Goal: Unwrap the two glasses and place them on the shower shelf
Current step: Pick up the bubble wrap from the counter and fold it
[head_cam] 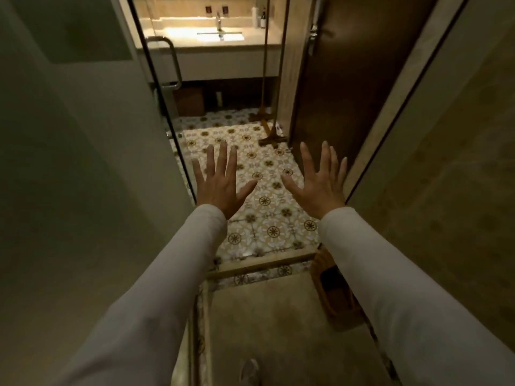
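Observation:
My left hand (220, 181) and my right hand (320, 181) are both stretched out in front of me, backs up, fingers spread wide, holding nothing. White sleeves cover both arms. The hands hover above a patterned tile floor (267, 207). No wrapped glasses and no shower shelf are in view.
A glass shower door (156, 79) with a metal handle (174, 62) stands on the left. A lit vanity with a sink (220, 34) lies ahead. A dark wooden door (348, 65) is on the right. A raised threshold (262, 263) crosses the floor, with a brown basket (334, 291) by the right wall.

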Demonstrator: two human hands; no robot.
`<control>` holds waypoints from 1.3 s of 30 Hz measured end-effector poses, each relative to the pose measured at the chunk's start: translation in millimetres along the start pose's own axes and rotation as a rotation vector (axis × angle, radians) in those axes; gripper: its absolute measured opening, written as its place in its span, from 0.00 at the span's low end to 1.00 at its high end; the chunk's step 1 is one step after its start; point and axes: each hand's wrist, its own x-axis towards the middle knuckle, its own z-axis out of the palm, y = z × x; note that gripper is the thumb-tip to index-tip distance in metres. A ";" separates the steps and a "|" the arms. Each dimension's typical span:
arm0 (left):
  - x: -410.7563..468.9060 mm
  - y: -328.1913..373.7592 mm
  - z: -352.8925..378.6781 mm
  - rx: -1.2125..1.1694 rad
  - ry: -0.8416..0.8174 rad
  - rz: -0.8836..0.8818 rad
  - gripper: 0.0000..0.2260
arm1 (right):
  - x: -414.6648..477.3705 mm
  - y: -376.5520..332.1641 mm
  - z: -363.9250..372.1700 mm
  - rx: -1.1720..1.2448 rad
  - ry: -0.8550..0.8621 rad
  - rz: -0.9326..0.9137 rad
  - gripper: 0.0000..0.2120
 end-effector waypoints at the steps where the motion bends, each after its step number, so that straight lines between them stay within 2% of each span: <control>1: 2.4 -6.3 5.4 -0.005 -0.013 -0.009 0.40 | 6.9 -3.1 8.1 -0.004 -0.020 -0.010 0.40; 10: 57.2 -22.9 56.1 0.034 -0.132 -0.106 0.41 | 90.7 7.2 70.7 -0.019 -0.120 -0.058 0.40; 22: 249.5 8.9 123.0 -0.008 -0.170 -0.245 0.41 | 296.1 66.3 128.1 0.105 -0.151 -0.121 0.41; 29: 325.9 8.2 141.7 -0.010 -0.165 -0.306 0.40 | 387.5 55.8 152.7 0.178 -0.211 -0.206 0.41; 39: 436.2 -48.9 189.5 -0.006 -0.185 -0.359 0.40 | 506.0 14.3 213.1 0.192 -0.275 -0.241 0.41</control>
